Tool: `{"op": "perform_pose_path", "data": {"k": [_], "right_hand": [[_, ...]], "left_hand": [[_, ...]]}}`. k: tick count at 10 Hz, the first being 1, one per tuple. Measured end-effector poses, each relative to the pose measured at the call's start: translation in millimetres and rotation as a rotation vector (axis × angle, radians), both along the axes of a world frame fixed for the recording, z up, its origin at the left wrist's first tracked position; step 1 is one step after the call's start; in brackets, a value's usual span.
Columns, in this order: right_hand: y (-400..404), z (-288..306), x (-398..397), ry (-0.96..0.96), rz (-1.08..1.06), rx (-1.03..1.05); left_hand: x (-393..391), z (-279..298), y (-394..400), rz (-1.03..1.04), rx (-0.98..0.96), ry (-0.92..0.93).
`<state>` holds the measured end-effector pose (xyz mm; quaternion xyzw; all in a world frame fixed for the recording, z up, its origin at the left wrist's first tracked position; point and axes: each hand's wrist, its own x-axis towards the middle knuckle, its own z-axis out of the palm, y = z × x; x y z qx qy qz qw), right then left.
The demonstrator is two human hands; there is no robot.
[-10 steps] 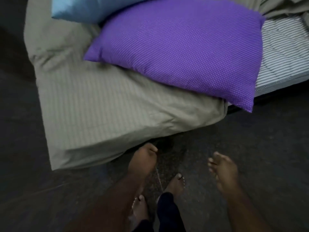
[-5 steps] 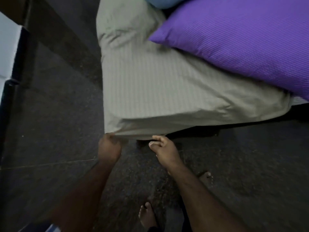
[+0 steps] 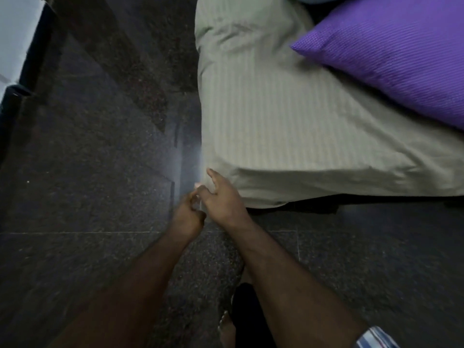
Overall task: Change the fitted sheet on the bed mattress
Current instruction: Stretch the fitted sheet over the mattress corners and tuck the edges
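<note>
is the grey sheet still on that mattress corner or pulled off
Still on: the grey sheet wraps the corner down its side. Both hands, left hand and right hand, are at its lower edge; their grip is unclear.

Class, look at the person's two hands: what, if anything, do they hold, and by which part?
Both the left hand and right hand appear to pinch the grey-green striped fitted sheet at its near corner.

Your two hands meet at the near left corner of the mattress (image 3: pixel 288 136), the left hand (image 3: pixel 187 216) just left of the right hand (image 3: pixel 222 199). A pillow (image 3: pixel 391 56) lies on the sheet (image 3: pixel 263 101) to your right, floor (image 3: pixel 88 159) to the bed's left.
</note>
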<state>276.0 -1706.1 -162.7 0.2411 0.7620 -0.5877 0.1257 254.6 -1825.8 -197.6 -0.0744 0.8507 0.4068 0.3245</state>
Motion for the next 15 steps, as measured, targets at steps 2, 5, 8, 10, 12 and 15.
{"op": "perform_pose_path", "data": {"k": [2,5,8,10,12,15], "right_hand": [[7.8,-53.7,-41.8,-0.188,-0.026,-0.027],[18.4,-106.0,-66.6,-0.414,0.060,0.015],[23.0,-104.7,1.1,-0.331,-0.284,0.194],[-18.1,-85.0,-32.5,-0.165,-0.383,-0.083],[-8.1,-106.5,-51.5,-0.329,-0.303,0.066],[0.6,-155.2,-83.6,-0.582,-0.243,-0.070]], "left_hand": [[-44.0,-6.0,10.7,-0.264,-0.071,0.239],[-106.0,-1.4,18.7,-1.077,-0.452,0.629],[-130.3,-11.2,30.9,-1.465,-0.283,0.892],[-140.1,-14.0,50.5,-1.679,-0.373,0.849],[-155.7,-24.0,78.6,-1.870,-0.455,0.772],[-180.7,-16.4,27.9,-1.789,0.138,0.864]]}}
